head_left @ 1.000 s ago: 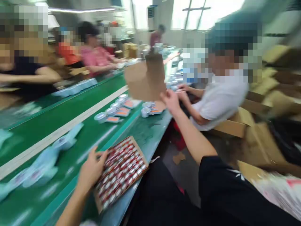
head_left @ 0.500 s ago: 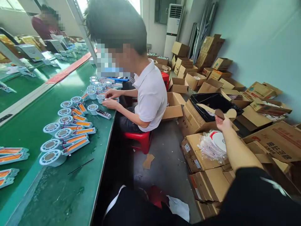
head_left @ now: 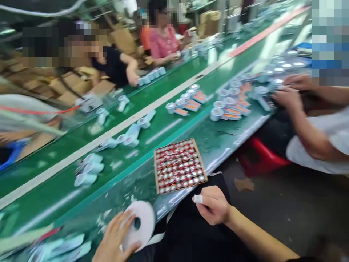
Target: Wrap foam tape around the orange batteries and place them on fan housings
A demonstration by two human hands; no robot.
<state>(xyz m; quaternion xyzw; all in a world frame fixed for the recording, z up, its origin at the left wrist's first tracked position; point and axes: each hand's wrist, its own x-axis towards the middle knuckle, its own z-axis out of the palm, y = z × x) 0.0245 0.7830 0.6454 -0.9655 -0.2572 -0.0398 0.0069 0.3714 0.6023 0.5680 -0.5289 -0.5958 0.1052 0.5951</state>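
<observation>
The left hand (head_left: pixel 116 238) is lying palm down with fingers spread. The right hand (head_left: pixel 214 205) is curling into a loose fist, its taped fingertip showing, forearm reaching in from the lower right.

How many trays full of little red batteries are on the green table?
1. The tray of red cells lies at the green table's near edge, between the left hand and right hand. Others may sit outside the picture.
</observation>
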